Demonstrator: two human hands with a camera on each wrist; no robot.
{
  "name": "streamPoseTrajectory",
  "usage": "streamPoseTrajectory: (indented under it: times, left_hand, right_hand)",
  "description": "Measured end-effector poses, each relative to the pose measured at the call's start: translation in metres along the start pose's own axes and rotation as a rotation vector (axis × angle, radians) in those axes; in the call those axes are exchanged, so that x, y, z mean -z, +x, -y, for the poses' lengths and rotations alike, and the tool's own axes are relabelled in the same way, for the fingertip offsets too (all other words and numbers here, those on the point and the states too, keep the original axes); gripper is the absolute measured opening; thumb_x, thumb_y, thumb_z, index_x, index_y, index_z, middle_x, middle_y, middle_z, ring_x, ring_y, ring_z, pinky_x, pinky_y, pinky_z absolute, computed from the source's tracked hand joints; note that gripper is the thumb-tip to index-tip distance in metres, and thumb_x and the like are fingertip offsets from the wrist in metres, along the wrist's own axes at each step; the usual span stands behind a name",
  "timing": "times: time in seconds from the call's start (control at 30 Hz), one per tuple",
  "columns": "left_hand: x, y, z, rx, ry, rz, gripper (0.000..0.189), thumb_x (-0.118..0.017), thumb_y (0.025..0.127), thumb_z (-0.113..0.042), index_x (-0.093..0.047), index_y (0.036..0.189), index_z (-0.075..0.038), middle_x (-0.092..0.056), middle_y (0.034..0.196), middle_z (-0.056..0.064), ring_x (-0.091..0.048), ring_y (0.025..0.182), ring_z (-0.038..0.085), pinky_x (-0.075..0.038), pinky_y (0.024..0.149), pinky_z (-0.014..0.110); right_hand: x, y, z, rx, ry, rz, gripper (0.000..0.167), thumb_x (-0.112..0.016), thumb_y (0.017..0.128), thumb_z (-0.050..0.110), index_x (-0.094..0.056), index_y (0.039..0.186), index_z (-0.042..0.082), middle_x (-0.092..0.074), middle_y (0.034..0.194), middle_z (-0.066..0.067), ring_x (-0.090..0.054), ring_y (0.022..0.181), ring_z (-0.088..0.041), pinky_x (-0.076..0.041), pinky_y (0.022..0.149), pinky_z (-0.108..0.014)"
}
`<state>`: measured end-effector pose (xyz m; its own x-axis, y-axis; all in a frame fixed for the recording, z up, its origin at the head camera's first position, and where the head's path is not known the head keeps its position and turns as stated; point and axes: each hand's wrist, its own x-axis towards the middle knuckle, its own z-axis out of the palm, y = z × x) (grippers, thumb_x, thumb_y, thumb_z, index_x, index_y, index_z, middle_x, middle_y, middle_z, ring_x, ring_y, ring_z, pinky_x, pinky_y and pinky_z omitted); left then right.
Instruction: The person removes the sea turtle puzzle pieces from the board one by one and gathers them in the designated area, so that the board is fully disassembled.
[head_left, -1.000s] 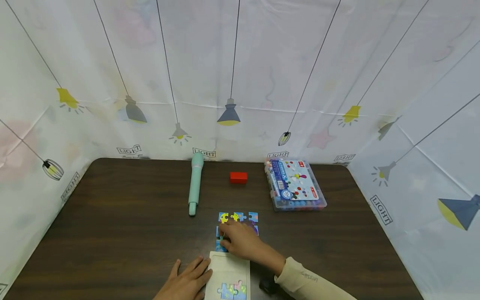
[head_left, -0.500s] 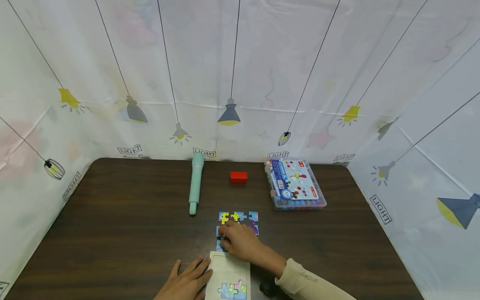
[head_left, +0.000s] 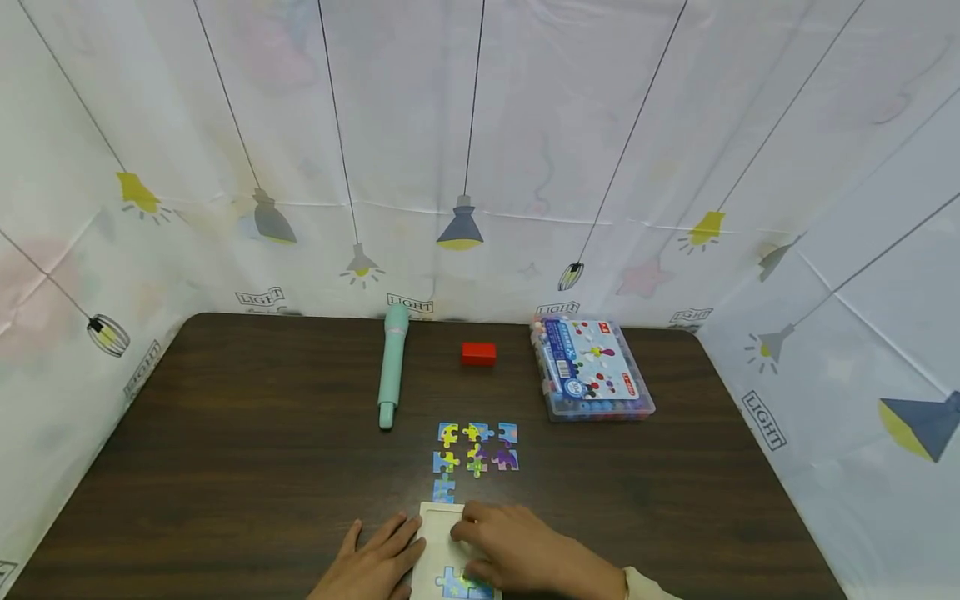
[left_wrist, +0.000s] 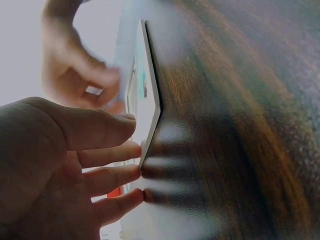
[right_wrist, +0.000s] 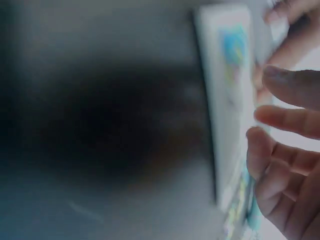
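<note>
My left hand (head_left: 372,560) has its fingers spread, with the fingertips at the left edge of a pale puzzle board (head_left: 438,533). In the left wrist view its fingers meet the edge of the board (left_wrist: 150,112). My right hand (head_left: 517,546) is over the right side of the board, thumb and fingers apart. No piece shows between them in the right wrist view, where the right hand (right_wrist: 290,150) is beside the blurred board (right_wrist: 225,125). Joined blue puzzle pieces (head_left: 452,583) lie in the board's near end, partly covered by the right hand.
Several loose puzzle pieces (head_left: 447,433) lie in rows just beyond the board. Farther back are a mint-green microphone-shaped thing (head_left: 391,367), a red block (head_left: 478,354) and a clear plastic case (head_left: 592,371) of colourful parts. A printed curtain (head_left: 480,150) hangs behind the table.
My right hand has drawn back from the loose pieces to over the board, uncovering the rows and hiding part of the joined pieces. My left hand has stayed in place.
</note>
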<state>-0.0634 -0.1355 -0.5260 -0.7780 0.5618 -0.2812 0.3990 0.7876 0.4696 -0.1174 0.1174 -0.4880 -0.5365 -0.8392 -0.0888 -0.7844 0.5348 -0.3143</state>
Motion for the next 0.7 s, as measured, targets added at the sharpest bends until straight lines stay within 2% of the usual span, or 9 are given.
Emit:
streamPoseTrajectory:
  times: [0.07, 0.17, 0.27, 0.37, 0.5, 0.63, 0.7]
  left_hand:
    - [0.0, 0.0, -0.001, 0.002, 0.01, 0.0, 0.052, -0.068, 0.099, -0.033, -0.058, 0.146, -0.013, -0.041, 0.161, 0.006, -0.035, 0.149, 0.03, -0.031, 0.105, 0.076]
    - [0.001, -0.001, -0.001, 0.002, 0.024, -0.006, 0.053, -0.068, 0.098, -0.034, -0.059, 0.146, -0.012, -0.042, 0.161, 0.006, -0.035, 0.149, 0.03, -0.032, 0.105, 0.075]
    - [-0.001, -0.003, -0.001, -0.01, 0.037, -0.031, 0.057, -0.067, 0.097, -0.042, -0.059, 0.145, -0.011, -0.043, 0.16, 0.007, -0.037, 0.148, 0.029, -0.033, 0.104, 0.074]
    - [-0.004, -0.004, -0.002, -0.027, 0.038, -0.074, 0.071, -0.061, 0.094, -0.061, -0.06, 0.144, -0.01, -0.044, 0.159, 0.007, -0.039, 0.146, 0.029, -0.035, 0.103, 0.073]
    - [-0.008, -0.004, -0.005, -0.035, 0.046, -0.134, 0.093, -0.052, 0.085, -0.082, -0.062, 0.141, -0.009, -0.046, 0.157, 0.008, -0.043, 0.143, 0.03, -0.036, 0.104, 0.072]
    - [-0.01, -0.003, -0.007, -0.031, 0.072, -0.163, 0.096, -0.05, 0.084, -0.085, -0.065, 0.138, -0.007, -0.049, 0.155, 0.01, -0.046, 0.141, 0.031, -0.037, 0.104, 0.07]
    - [-0.01, -0.002, -0.007, -0.03, 0.077, -0.169, 0.096, -0.05, 0.084, -0.085, -0.065, 0.137, -0.007, -0.05, 0.154, 0.011, -0.047, 0.14, 0.031, -0.038, 0.104, 0.07]
  right_hand:
    - [-0.008, -0.007, 0.006, 0.004, -0.039, 0.044, 0.028, -0.08, 0.09, 0.032, -0.07, 0.111, 0.018, -0.06, 0.102, 0.008, -0.051, 0.074, 0.003, -0.041, 0.057, -0.015]
    - [-0.015, -0.012, 0.012, 0.007, -0.098, 0.052, 0.028, -0.081, 0.088, 0.036, -0.069, 0.107, 0.018, -0.06, 0.099, 0.008, -0.053, 0.074, 0.002, -0.039, 0.052, -0.014]
    - [-0.023, -0.013, 0.016, 0.049, -0.139, 0.001, 0.022, -0.079, 0.089, 0.034, -0.07, 0.1, 0.016, -0.059, 0.092, 0.008, -0.049, 0.067, 0.003, -0.036, 0.048, -0.012]
    - [-0.03, -0.015, 0.018, 0.045, -0.151, -0.044, 0.018, -0.078, 0.09, 0.03, -0.07, 0.096, 0.015, -0.056, 0.085, 0.009, -0.043, 0.062, 0.005, -0.033, 0.047, -0.01]
    - [-0.039, -0.014, 0.016, -0.035, -0.031, -0.031, 0.019, -0.077, 0.089, 0.027, -0.066, 0.094, 0.013, -0.05, 0.083, 0.009, -0.039, 0.061, 0.003, -0.035, 0.046, -0.015]
    - [-0.053, -0.011, 0.007, -0.121, 0.168, 0.028, 0.021, -0.075, 0.094, 0.03, -0.062, 0.097, 0.014, -0.047, 0.085, 0.01, -0.042, 0.062, 0.001, -0.04, 0.048, -0.021]
    - [-0.064, -0.01, 0.001, -0.145, 0.228, 0.037, 0.021, -0.076, 0.094, 0.029, -0.061, 0.098, 0.015, -0.046, 0.086, 0.011, -0.042, 0.062, 0.001, -0.041, 0.05, -0.022]
